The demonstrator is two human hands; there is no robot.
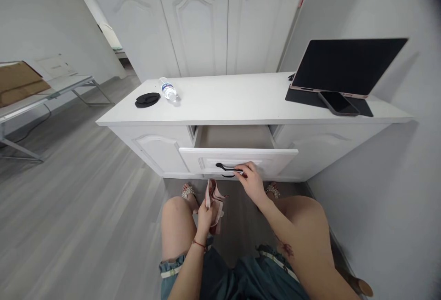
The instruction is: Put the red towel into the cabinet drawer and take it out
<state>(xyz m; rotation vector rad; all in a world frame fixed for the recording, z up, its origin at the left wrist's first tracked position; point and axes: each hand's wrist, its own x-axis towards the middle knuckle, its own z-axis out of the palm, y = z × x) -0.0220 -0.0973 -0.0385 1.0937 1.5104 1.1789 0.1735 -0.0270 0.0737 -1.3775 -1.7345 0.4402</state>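
My right hand (251, 181) pinches the right end of a black drawer handle (225, 168). The white drawer (196, 157) is pulled partway out of the white cabinet, and its pale inside shows above the front panel. Low between the knees, my left hand (206, 216) is closed round a soft pink cloth (217, 202) with red parts, bunched and hanging down. What kind of cloth item it is, I cannot make out. The cloth is apart from the drawer front.
On the white cabinet top (234, 98) lie a clear plastic bottle (168, 90), a black flat pouch-like thing (147, 100), a tablet (349, 65) propped up and a phone (338, 103). A glass table (65, 84) with a brown box (20, 83) stands left; a wall rises right.
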